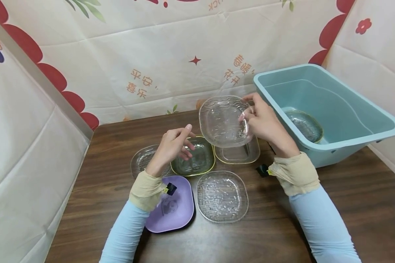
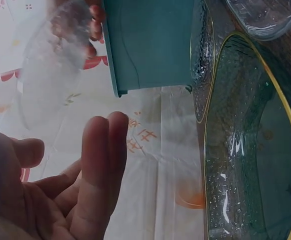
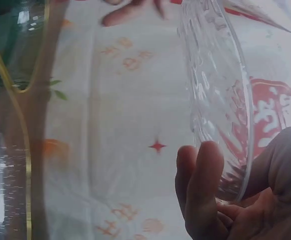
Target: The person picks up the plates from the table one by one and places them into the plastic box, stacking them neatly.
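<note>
A clear ribbed plate [image 1: 222, 122] is held up above the table by my right hand [image 1: 263, 118], which pinches its right edge between thumb and fingers. In the right wrist view the plate [image 3: 218, 90] stands nearly edge-on in that grip. My left hand [image 1: 174, 144] hovers with relaxed fingers over a dark green gold-rimmed dish [image 1: 200, 160] and holds nothing. Behind the raised plate, a clear gold-rimmed dish [image 1: 237, 155] lies partly hidden. Nearer me lie another clear plate [image 1: 222, 197] and a purple plate [image 1: 176, 215], the latter partly covered by my left wrist.
A large blue-green tub [image 1: 342, 142] stands at the right, with a green gold-rimmed dish [image 1: 304, 126] inside. One more clear dish [image 1: 143, 159] lies at the left behind my left wrist. The wooden table [image 1: 266, 233] meets a printed cloth wall [image 1: 171, 54] at its back.
</note>
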`<state>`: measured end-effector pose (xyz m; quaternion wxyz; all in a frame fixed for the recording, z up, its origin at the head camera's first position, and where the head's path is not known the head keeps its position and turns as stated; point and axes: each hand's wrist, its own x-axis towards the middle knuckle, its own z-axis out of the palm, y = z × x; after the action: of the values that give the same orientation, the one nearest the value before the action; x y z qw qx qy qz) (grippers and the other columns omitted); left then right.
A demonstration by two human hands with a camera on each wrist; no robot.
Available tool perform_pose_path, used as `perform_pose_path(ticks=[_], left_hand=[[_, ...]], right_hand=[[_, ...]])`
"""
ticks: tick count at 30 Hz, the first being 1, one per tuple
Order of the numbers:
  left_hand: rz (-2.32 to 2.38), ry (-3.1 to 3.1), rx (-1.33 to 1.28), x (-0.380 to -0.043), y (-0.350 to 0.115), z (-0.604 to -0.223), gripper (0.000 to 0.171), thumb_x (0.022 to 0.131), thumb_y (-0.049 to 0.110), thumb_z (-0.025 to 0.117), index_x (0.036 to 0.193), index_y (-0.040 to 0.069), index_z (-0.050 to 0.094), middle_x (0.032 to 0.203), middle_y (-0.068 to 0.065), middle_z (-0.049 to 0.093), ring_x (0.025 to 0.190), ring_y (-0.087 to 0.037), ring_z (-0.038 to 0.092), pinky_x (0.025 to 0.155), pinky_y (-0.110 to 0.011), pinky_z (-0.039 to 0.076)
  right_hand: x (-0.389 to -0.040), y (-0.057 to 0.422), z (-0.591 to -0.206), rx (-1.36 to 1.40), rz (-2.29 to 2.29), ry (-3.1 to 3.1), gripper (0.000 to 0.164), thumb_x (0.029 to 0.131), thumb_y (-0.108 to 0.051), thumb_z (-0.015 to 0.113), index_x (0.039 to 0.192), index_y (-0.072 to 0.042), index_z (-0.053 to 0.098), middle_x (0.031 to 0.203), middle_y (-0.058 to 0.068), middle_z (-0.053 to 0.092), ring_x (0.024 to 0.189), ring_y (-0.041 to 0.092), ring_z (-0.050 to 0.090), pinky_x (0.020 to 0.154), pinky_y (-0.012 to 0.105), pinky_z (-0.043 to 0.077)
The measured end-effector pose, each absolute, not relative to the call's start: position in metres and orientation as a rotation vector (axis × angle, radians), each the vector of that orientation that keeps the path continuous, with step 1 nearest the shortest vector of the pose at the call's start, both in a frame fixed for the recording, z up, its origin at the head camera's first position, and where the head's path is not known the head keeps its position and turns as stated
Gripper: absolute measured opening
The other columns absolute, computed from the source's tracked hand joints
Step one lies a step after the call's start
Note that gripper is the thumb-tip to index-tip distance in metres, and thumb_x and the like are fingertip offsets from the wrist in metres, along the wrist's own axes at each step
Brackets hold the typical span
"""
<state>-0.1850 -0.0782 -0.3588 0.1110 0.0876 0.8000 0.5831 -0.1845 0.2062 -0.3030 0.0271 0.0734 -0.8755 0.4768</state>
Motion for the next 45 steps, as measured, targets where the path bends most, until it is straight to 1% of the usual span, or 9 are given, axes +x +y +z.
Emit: perform_pose_path(ticks=[4,9,16,20,27,32,36,42,45], left_hand=[[1.679,2.365,0.252,-0.186,-0.078,-0.359,0.057,0.105,0.058,0.048,0.115,0.007,0.072,0.090,-0.030,0.074,0.069,-0.045,0.074,0.059,-0.049,0.064],[1.642,2.408,0.245,-0.186,-0.080,-0.361,0.055,0.105,0.057,0.048,0.114,0.009,0.072,0.091,-0.031,0.074,0.066,-0.042,0.074,0.061,-0.052,0.064],[1.624,2.437,0.240,-0.186,-0.084,-0.363,0.053,0.105,0.057,0.049,0.113,0.010,0.072,0.091,-0.029,0.075,0.067,-0.041,0.075,0.058,-0.046,0.065],[1.625,2.452,0.237,-0.186,-0.087,-0.363,0.051,0.105,0.056,0.050,0.111,0.010,0.072,0.091,-0.029,0.075,0.069,-0.044,0.074,0.056,-0.043,0.064],[1.600,2.476,0.261,-0.185,-0.088,-0.361,0.046,0.106,0.052,0.052,0.110,0.010,0.071,0.093,-0.030,0.075,0.070,-0.044,0.075,0.056,-0.042,0.064],[1.567,2.491,0.256,-0.185,-0.089,-0.359,0.045,0.106,0.050,0.052,0.111,0.010,0.071,0.092,-0.029,0.075,0.069,-0.044,0.075,0.055,-0.040,0.064],[1.544,2.507,0.273,-0.186,-0.088,-0.358,0.046,0.106,0.052,0.051,0.111,0.010,0.071,0.092,-0.028,0.076,0.067,-0.040,0.075,0.055,-0.040,0.064],[1.553,2.503,0.264,-0.186,-0.087,-0.358,0.046,0.106,0.052,0.052,0.109,0.011,0.071,0.090,-0.027,0.076,0.073,-0.047,0.074,0.054,-0.039,0.063],[1.550,2.506,0.260,-0.185,-0.087,-0.359,0.045,0.106,0.051,0.052,0.109,0.011,0.072,0.090,-0.027,0.076,0.073,-0.048,0.074,0.054,-0.039,0.063]], right_hand=[[-0.175,0.212,-0.287,0.227,1.471,-2.686,0.045,0.103,0.004,0.039,0.147,-0.006,0.038,0.097,0.018,0.070,0.045,0.023,0.056,0.048,0.043,0.059],[-0.173,0.223,-0.266,0.228,1.428,-2.711,0.045,0.105,0.002,0.040,0.148,-0.008,0.036,0.098,0.015,0.069,0.046,0.024,0.058,0.048,0.042,0.059],[-0.174,0.249,-0.244,0.182,1.462,-2.732,0.042,0.106,-0.002,0.038,0.147,-0.010,0.033,0.093,0.003,0.066,0.059,0.024,0.066,0.050,0.040,0.060],[-0.181,0.269,-0.235,0.147,1.412,-2.770,0.041,0.107,-0.003,0.041,0.146,-0.013,0.033,0.091,-0.001,0.065,0.059,0.023,0.065,0.051,0.037,0.059],[-0.193,0.309,-0.228,0.214,1.472,-2.749,0.030,0.108,-0.006,0.045,0.130,-0.025,0.038,0.081,-0.008,0.067,0.053,0.018,0.063,0.047,0.032,0.058],[-0.193,0.330,-0.224,0.228,1.498,-2.719,0.029,0.108,-0.005,0.045,0.124,-0.029,0.040,0.082,-0.011,0.069,0.054,0.017,0.064,0.046,0.031,0.058],[-0.198,0.344,-0.219,0.170,1.403,-2.762,0.032,0.107,-0.004,0.044,0.123,-0.031,0.039,0.080,-0.015,0.068,0.054,0.016,0.065,0.047,0.029,0.059],[-0.217,0.366,-0.213,0.070,1.268,-2.910,0.034,0.108,-0.006,0.044,0.123,-0.036,0.038,0.078,-0.017,0.067,0.057,0.018,0.068,0.053,0.030,0.061],[-0.228,0.377,-0.212,0.024,1.192,-2.976,0.034,0.108,-0.010,0.047,0.130,-0.034,0.039,0.078,-0.017,0.066,0.061,0.019,0.070,0.056,0.033,0.063]])
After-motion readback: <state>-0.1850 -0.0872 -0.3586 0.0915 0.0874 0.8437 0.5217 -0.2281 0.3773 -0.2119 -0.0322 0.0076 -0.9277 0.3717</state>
